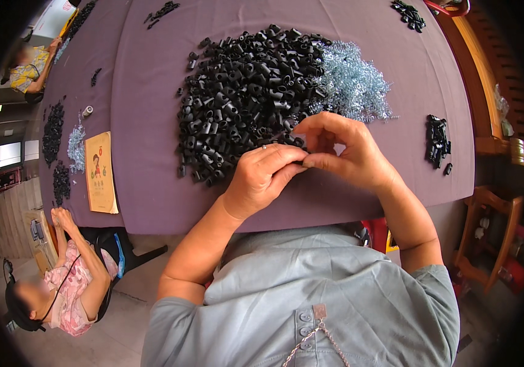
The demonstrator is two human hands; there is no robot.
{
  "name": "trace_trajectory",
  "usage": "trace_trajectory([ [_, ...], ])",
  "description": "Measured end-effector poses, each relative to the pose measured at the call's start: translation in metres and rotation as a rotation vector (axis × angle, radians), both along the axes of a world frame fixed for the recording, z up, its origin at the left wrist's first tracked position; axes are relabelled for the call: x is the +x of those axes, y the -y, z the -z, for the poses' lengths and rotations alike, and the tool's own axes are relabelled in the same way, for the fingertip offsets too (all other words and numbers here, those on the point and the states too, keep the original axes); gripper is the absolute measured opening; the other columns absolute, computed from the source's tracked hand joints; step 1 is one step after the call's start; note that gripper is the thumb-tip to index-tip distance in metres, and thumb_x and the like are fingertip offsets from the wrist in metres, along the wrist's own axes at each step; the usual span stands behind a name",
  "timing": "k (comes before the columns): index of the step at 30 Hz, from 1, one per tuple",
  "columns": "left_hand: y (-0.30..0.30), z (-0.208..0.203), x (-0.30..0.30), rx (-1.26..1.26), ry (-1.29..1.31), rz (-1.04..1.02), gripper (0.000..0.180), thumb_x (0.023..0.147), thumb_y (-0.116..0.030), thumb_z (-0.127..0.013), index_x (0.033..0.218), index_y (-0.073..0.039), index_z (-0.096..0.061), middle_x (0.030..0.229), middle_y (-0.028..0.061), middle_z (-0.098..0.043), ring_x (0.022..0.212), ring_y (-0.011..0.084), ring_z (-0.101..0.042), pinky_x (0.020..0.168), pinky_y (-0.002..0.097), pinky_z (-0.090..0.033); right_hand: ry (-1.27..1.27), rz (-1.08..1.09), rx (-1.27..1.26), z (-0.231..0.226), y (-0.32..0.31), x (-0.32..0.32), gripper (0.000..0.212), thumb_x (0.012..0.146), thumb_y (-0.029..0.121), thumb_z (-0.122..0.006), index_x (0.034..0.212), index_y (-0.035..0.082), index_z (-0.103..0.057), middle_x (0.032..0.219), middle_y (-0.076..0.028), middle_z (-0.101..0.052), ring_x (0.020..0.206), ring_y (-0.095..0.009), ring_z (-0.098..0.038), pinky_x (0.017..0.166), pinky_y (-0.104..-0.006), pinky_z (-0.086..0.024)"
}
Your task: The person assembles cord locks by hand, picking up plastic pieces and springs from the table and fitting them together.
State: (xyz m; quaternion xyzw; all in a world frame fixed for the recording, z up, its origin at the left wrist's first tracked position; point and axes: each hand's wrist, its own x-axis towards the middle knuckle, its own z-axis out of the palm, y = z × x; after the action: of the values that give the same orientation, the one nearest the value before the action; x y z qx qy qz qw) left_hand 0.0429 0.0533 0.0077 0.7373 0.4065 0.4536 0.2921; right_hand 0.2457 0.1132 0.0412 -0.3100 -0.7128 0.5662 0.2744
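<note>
My left hand (260, 176), with a ring on one finger, is closed in a pinch at the near edge of the heap. A small black plastic piece (301, 161) shows in part between its fingertips. Against it, my right hand (353, 150) curls its fingers, the thumb touching the same spot; what it grips is too small to make out. Just beyond both hands lies a large heap of short black tubular plastic parts (243, 92). A pile of small silvery coil springs (353, 79) adjoins it on the right.
A purple cloth (145, 110) covers the table. Smaller black-part piles lie at the right (437, 140), far right (408, 15) and far edge (163, 13). At left are a yellow booklet (101, 173), more springs (76, 148) and two people. A wooden rack (488, 232) stands right.
</note>
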Motion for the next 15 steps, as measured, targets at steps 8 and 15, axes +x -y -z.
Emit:
trace_trajectory([
  [8, -0.002, -0.004, -0.003, -0.418, 0.496, -0.225, 0.014, 0.094, -0.001, -0.062, 0.108, 0.001, -0.062, 0.095, 0.0066, -0.07, 0.075, 0.0092, -0.065, 0.069, 0.0212, -0.052, -0.014, 0.348, 0.141, -0.001, -0.01, 0.013, 0.017, 0.085, 0.001, -0.071, 0.1, 0.001, -0.066, 0.085, -0.001, -0.06, 0.076, -0.007, -0.059, 0.07, -0.023, -0.049],
  [15, 0.0, 0.0, 0.0, -0.351, 0.379, -0.201, 0.015, 0.096, -0.002, -0.06, 0.11, 0.001, -0.06, 0.1, 0.0095, -0.07, 0.08, 0.011, -0.065, 0.074, 0.0226, -0.054, 0.302, -0.049, 0.409, 0.008, -0.005, 0.004, 0.015, 0.076, 0.002, -0.07, 0.09, 0.003, -0.064, 0.086, -0.011, -0.06, 0.078, -0.033, -0.062, 0.067, -0.0399, -0.052],
])
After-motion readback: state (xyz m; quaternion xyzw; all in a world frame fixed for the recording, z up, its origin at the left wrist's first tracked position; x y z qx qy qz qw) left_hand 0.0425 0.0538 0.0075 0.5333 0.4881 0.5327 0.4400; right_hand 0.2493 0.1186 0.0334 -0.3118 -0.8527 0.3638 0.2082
